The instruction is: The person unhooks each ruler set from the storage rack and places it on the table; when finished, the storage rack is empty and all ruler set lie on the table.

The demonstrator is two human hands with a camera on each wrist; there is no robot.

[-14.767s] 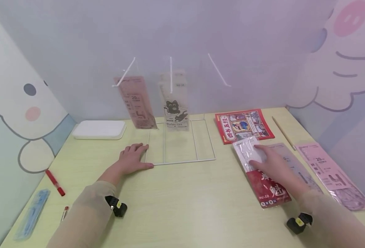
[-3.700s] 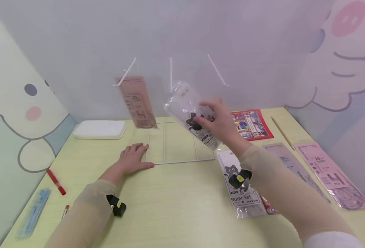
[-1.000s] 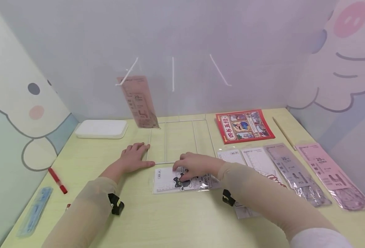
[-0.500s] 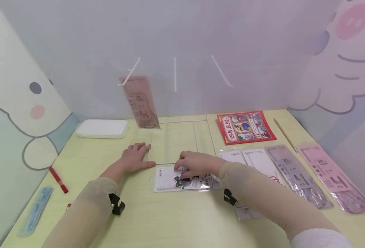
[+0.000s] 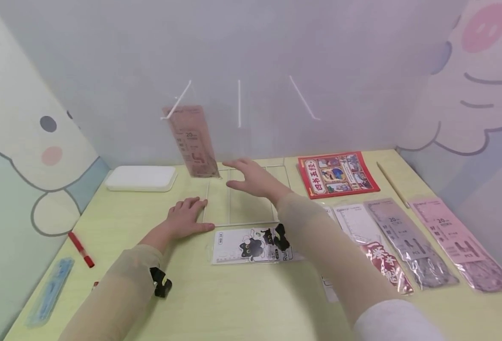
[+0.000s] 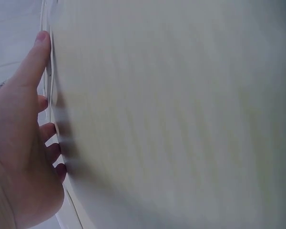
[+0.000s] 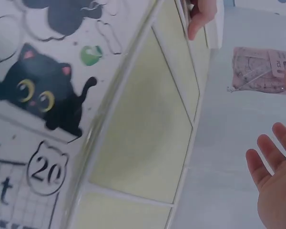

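Observation:
A black-cat ruler set pack (image 5: 251, 246) lies flat on the table in front of the white wire rack's base (image 5: 243, 221); it also fills the left of the right wrist view (image 7: 38, 100). My right hand (image 5: 251, 179) hovers above the base with straight fingers, holding nothing, close to the pink ruler pack (image 5: 193, 142) hanging on the left hook. The middle hook (image 5: 239, 102) and right hook (image 5: 304, 99) are bare. My left hand (image 5: 187, 217) rests flat on the table against the base's left front corner, its fingers (image 6: 35, 57) touching the wire.
At right lie a red booklet (image 5: 338, 173), a wooden stick (image 5: 389, 182) and several ruler packs: red-white (image 5: 374, 246), grey (image 5: 408, 241), pink (image 5: 460, 241). A white box (image 5: 141, 177) sits back left. A red pen (image 5: 80, 248) and blue pack (image 5: 48, 293) lie by the left edge.
My right hand has let go of the cat ruler pack on the table and risen up and back over the rack base, toward the hanging pink pack. The left hand has not moved.

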